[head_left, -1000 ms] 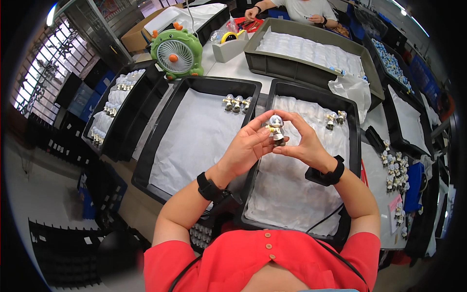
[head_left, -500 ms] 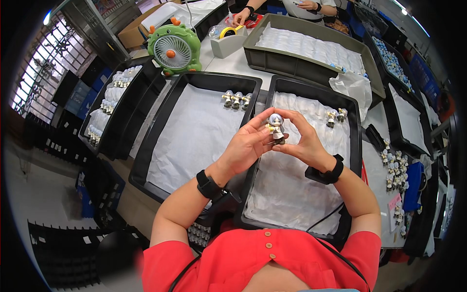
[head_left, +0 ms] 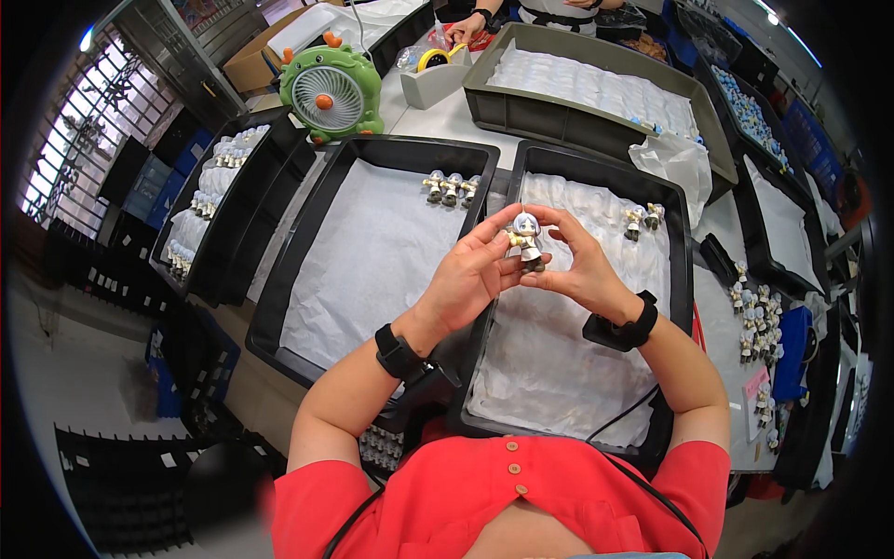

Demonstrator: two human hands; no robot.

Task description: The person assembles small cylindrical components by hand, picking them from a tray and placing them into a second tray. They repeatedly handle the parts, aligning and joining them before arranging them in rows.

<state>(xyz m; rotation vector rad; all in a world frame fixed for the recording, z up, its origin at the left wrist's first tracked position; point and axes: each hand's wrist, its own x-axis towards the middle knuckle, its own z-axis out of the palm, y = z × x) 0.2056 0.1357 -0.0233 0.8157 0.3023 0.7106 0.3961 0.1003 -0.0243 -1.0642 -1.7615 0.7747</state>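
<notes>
Black tray [head_left: 683,256] | figurine [head_left: 528,247]: silvery hair, white outfit, dark feet | left hand [head_left: 470,275] + right hand [head_left: 589,272]: clamped on it

Daylight came through a barred window [head_left: 88,140] on my left — grey floor [head_left: 70,373] below. A white table [head_left: 438,123] stood before me; a tube light [head_left: 803,50] glowed to my right.

On the white table [head_left: 416,120] we have two black trays [head_left: 303,252] side by side, an olive bin [head_left: 521,110] behind them, a green fan [head_left: 323,101] and a grey tape dispenser [head_left: 438,87]. To our right, figures [head_left: 762,321] cluster near a pink card [head_left: 755,384].
</notes>
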